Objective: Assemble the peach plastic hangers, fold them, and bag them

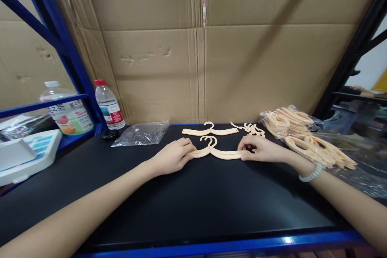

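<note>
From where I stand, well out beyond the left hand, a clear water bottle (109, 107) with a red cap stands against the cardboard, and a flattened clear plastic bag (140, 134) lies nearer, ahead of the left forearm. The left hand (173, 155) is closed on the left end of a set of cream clothes hangers (225, 154), thumb on the near side and fingers over the far side. I count 2 hooks there, so it looks like 2 hangers laid together (how exactly they overlap, I cannot tell).

The hangers lie straight between the hands, low on the black tabletop (196, 209). Their long axis runs crosswise, from 1 hand to the other, so neither hand is nearer. The hooks point away from the person, rising beyond the line of the hands, their open mouths turned toward the left-hand side. Past them, apart, 1 more hanger (223, 132) lies almost parallel, hook also pointing away.

The right hand (261, 149) pinches the hangers' right end between thumb and curled fingers. Just beyond it sits a small tangle of cream pieces (254, 130), and farther out to its right are bagged cream bundles (275, 123).
</note>
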A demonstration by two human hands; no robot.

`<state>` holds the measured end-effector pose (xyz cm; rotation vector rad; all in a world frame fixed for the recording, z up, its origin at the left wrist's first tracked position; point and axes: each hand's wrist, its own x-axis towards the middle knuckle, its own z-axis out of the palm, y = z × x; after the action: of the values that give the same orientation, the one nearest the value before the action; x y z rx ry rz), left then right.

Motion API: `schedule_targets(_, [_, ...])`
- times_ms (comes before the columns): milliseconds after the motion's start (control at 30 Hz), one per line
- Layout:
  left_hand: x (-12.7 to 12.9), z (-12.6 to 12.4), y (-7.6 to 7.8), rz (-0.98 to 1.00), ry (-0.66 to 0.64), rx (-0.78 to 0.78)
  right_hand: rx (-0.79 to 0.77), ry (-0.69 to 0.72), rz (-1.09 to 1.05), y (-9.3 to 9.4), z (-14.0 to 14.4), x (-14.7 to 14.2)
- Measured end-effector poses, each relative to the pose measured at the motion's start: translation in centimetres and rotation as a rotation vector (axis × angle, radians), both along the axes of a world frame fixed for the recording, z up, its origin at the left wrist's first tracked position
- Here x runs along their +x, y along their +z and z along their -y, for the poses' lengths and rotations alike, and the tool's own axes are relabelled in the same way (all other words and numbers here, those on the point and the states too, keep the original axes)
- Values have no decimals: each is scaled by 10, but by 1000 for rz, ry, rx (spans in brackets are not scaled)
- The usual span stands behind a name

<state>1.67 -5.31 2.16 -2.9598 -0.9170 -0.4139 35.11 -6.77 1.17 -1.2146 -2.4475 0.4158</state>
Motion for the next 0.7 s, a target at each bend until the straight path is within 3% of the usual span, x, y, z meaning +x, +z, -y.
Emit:
schedule_targets(200, [2, -4, -11, 110, 2, -3, -7, -17, -12, 2, 0, -1])
schedule_targets(700, [1, -6, -13, 123, -9, -36, -3, -40, 1, 2, -3, 0])
